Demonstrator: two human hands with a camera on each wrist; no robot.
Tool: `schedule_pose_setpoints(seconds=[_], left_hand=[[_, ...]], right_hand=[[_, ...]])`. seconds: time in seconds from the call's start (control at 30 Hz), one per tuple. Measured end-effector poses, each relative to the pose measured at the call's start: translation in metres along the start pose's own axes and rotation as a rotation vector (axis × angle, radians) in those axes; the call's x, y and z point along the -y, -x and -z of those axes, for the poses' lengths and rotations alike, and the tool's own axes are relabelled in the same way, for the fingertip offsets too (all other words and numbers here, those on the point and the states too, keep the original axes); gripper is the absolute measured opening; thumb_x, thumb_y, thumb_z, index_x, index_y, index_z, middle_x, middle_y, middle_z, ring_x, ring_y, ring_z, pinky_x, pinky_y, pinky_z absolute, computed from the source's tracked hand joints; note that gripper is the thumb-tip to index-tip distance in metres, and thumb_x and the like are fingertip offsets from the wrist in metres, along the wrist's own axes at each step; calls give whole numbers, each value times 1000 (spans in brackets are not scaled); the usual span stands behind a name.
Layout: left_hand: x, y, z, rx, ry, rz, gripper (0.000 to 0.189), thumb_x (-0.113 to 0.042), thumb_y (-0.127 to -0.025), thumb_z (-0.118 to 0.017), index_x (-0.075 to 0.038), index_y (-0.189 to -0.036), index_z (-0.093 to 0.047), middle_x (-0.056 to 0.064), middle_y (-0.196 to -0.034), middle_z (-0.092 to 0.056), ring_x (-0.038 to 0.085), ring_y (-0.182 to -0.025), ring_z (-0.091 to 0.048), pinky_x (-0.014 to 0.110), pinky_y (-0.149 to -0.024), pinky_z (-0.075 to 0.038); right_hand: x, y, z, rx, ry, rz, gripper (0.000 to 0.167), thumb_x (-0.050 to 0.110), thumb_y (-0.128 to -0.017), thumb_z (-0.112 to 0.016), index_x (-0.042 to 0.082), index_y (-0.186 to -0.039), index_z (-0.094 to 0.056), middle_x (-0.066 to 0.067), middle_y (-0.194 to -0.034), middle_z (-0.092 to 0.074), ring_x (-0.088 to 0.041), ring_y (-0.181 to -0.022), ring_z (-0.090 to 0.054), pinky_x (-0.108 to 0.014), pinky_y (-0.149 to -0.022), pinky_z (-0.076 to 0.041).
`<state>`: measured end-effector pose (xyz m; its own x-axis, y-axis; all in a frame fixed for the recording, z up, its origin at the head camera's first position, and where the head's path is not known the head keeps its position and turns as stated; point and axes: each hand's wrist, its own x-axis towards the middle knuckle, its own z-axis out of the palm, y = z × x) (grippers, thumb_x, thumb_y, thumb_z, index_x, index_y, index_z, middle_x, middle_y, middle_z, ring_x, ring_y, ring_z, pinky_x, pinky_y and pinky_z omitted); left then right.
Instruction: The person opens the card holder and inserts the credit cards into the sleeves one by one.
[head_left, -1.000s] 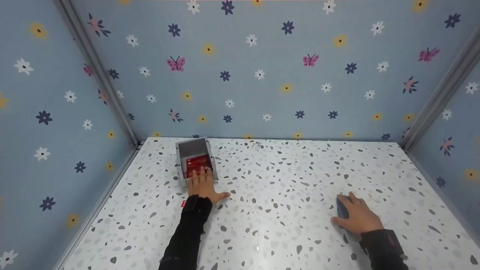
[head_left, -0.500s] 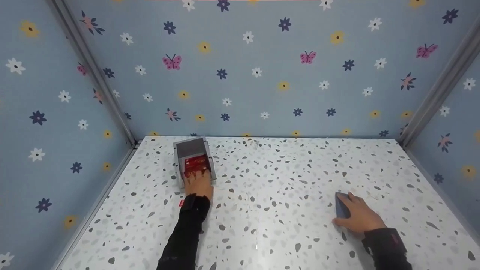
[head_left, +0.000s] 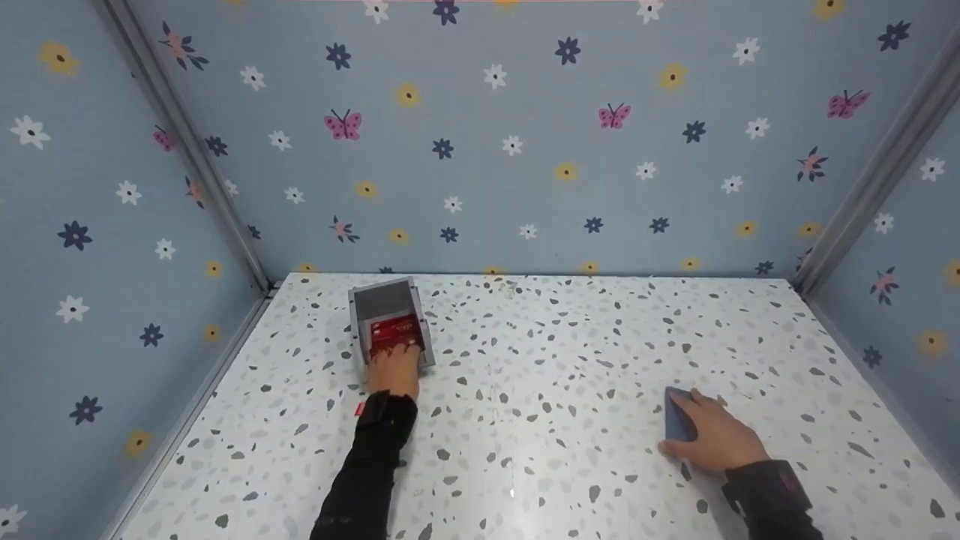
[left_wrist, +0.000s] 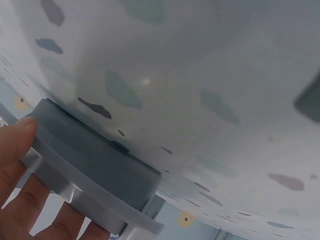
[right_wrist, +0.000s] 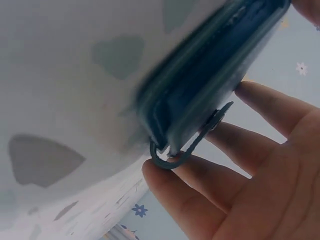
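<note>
A grey open-topped box (head_left: 354, 319) stands at the back left of the table, with red cards (head_left: 393, 330) inside. My left hand (head_left: 394, 373) grips the box's near wall. In the left wrist view the thumb lies on the rim of the box (left_wrist: 95, 155) and the fingers reach over to its far side. At the right, my right hand (head_left: 721, 441) holds a blue wallet (head_left: 677, 421) low over the speckled table or on it. The right wrist view shows this wallet edge-on, parted along its edge, with a small strap (right_wrist: 196, 144) near the fingertips.
The speckled white table (head_left: 540, 390) stretches between the hands. A small red piece (head_left: 360, 409) lies beside the left wrist. Blue flowered panels (head_left: 510, 150) with grey metal corner posts (head_left: 187, 150) enclose the back and sides.
My left hand's thumb, spread out before, has come in to the box, and the fingers have curled over its near wall. The box has shifted slightly nearer. The right hand and wallet have barely moved.
</note>
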<state>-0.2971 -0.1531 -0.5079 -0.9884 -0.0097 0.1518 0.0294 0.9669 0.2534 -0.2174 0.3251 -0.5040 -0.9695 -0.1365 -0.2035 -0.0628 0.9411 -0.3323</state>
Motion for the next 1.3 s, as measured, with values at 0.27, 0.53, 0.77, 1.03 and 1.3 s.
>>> schedule_pose_setpoints(seconds=[0.27, 0.53, 0.77, 1.03, 1.3], left_hand=[[-2, 5, 1, -22, 3, -44, 35, -2, -99, -53, -5, -129, -70, 22, -130, -68, 50, -116, -62, 64, -102, -49], [-8, 11, 1, 10, 5, -90, 39, -1, -94, -65, -10, -131, -71, 19, -129, -70, 47, -114, -65, 62, -99, -51], [-17, 14, 0, 8, -11, -143, 36, -2, -95, -65, -12, -129, -73, 17, -127, -72, 44, -113, -67, 60, -96, -54], [-28, 16, -6, -32, -13, -203, 37, -2, -89, -71, -14, -124, -76, 13, -121, -75, 41, -106, -69, 59, -90, -57], [-44, 22, -3, -27, 11, -245, 34, 0, -93, -65, -11, -123, -76, 15, -119, -75, 41, -105, -69, 59, -89, -57]], right_hand=[[8, 7, -8, -31, 22, 51, 99, 59, -83, -81, -6, -150, -47, -41, -155, -36, -58, -141, -38, -72, -106, -41], [21, 16, -16, -40, 68, 94, 92, 52, -85, -81, -2, -152, -49, -37, -156, -38, -56, -140, -43, -69, -103, -47], [34, 22, -21, -72, 101, 138, 85, 44, -82, -83, 0, -149, -54, -33, -154, -45, -53, -137, -47, -67, -101, -50], [50, 34, -31, -96, 100, 196, 82, 45, -82, -85, 4, -148, -58, -31, -153, -48, -51, -136, -50, -65, -99, -52], [65, 39, -34, -41, 72, 215, 84, 48, -81, -86, 6, -148, -58, -28, -154, -48, -50, -139, -48, -68, -97, -52]])
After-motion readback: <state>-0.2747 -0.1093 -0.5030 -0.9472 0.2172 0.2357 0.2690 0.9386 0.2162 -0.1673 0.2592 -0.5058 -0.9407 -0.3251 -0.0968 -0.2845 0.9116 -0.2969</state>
